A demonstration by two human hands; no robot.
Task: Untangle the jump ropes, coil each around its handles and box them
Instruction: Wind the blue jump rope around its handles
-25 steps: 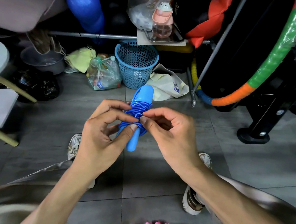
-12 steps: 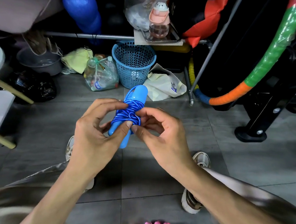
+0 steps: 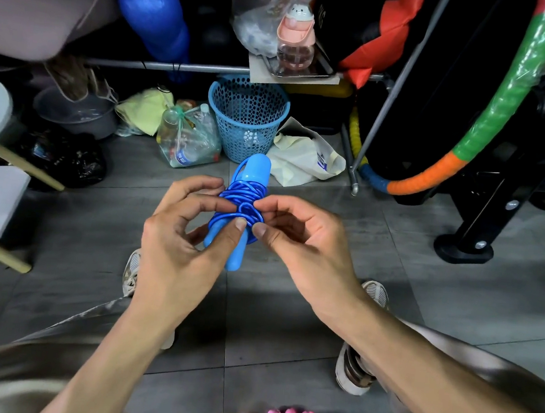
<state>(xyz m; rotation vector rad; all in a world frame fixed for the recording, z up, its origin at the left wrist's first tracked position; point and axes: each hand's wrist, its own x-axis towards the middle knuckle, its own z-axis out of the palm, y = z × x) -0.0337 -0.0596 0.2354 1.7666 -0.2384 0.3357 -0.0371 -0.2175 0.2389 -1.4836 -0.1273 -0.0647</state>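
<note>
Between both sets of fingertips sits the blue jump rope [image 3: 243, 208], cord coiled around its handles, long axis running up and away. The left hand [image 3: 185, 235] grips the bundle, thumb pressing the coil; the right hand [image 3: 298, 238] pinches a strand just beside it, likely tucking the end.

The setting was a cluttered gym storeroom: beyond the hands stood a padded hoop [image 3: 508, 96], a blue roller [image 3: 153, 11], a black machine base [image 3: 463, 248], a basket [image 3: 247, 117] and grey floor tiles [image 3: 456, 290].
</note>
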